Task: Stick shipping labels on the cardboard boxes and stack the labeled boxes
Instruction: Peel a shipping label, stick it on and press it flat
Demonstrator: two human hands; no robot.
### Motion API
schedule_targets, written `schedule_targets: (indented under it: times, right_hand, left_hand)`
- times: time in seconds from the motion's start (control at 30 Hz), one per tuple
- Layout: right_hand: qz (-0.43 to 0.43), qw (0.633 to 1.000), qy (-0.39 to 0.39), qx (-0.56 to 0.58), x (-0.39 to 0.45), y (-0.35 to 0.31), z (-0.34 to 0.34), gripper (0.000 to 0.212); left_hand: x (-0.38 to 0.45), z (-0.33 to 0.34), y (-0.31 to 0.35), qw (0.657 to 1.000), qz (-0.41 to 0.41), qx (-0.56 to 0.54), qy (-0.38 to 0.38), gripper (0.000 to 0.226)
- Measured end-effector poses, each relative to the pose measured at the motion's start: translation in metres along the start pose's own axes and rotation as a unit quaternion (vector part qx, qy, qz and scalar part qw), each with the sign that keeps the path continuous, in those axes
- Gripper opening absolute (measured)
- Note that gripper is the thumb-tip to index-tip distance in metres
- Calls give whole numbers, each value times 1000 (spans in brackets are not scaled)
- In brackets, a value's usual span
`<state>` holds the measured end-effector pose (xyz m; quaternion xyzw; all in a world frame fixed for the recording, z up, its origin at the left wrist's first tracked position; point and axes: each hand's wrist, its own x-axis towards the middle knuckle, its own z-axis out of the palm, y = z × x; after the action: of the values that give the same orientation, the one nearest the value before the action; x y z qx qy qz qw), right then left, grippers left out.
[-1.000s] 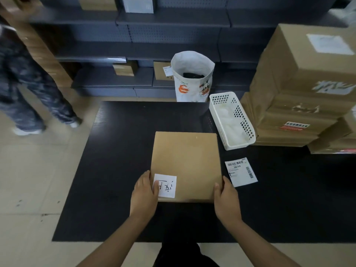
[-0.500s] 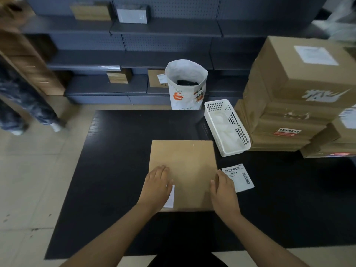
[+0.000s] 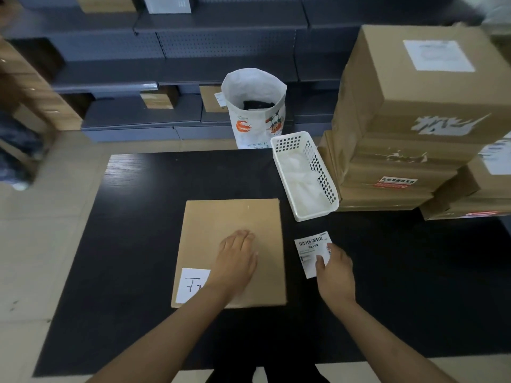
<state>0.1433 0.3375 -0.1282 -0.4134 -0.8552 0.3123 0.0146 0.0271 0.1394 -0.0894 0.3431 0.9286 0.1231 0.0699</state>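
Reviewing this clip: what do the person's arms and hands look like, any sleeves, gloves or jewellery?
Both forearms are bare, with no sleeves in view. The left hand and right hand wear no gloves, and no rings, watch or wristband show. No markings are visible on either.

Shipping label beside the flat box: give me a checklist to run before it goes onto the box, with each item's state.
1. Flat cardboard box lies flat on the black table: ok.
2. Left hand rests flat on the box top, steadying it: ok.
3. Right hand has the shipping label firmly gripped: cannot tell; its fingers are on the label's near edge.
4. Bare cardboard left for the label: ok; only the handwritten white note sits at the near left corner.
5. Label backing peeled off: cannot tell.
6. Stack of labeled boxes ready at the right: ok.
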Motion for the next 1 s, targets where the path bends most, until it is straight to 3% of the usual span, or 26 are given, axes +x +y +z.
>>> schedule_targets:
  times: [0.23, 0.37, 0.6, 0.8, 1.0]
  right_hand:
    - [86, 989, -70, -102, 33, 32, -4, 58]
    - [89, 989, -81, -89, 38, 42, 0, 41]
    - [164, 981, -86, 50, 46, 42, -9, 3]
    - [117, 986, -53, 104, 40, 18, -20, 2]
    - [-65, 978, 114, 162, 21, -50, -51, 1]
  left_hand:
    - [19, 7, 22, 999, -33, 24, -24, 42]
    - [19, 3, 21, 997, -51, 38, -34, 42]
    - [21, 7, 23, 997, -52, 59, -16, 41]
    - [21, 3, 26, 998, -39, 55, -2, 42]
    - [24, -11, 26, 999, -20, 8, 41, 46]
